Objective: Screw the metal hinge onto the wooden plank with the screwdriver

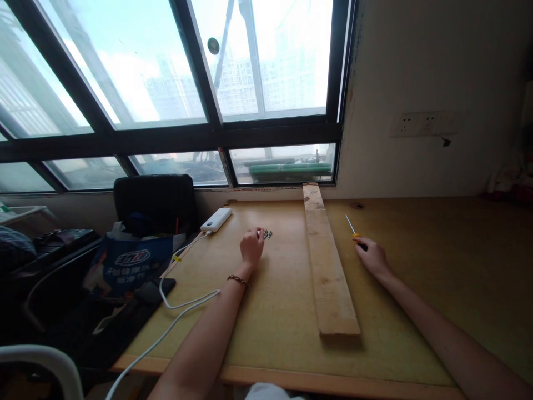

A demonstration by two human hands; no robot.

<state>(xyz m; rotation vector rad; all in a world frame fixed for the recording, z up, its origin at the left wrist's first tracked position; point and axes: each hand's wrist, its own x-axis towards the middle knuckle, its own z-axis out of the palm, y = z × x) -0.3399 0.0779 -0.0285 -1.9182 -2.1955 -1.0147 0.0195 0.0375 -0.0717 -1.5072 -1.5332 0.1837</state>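
My left hand point(251, 245), with a bracelet at the wrist, rests on the yellowish table left of the wooden board. Its fingers are curled together right beside a few small metal screws point(268, 234). Whether a screw is between the fingertips is too small to make out. On the other side of the board, my right hand point(372, 258) is wrapped around a screwdriver point(351, 224) with a yellow and black handle. The screwdriver's thin shaft points away and up to the left. Between both hands lies the long wooden board point(328, 266), flat and running from near the window towards me.
A white power bank point(216, 220) lies at the table's left edge, its white cable point(166, 297) trailing over the tabletop and down. Left of the table stand a black chair point(155, 197) and a blue bag point(129, 264). Wall sockets point(418, 124) are at back right.
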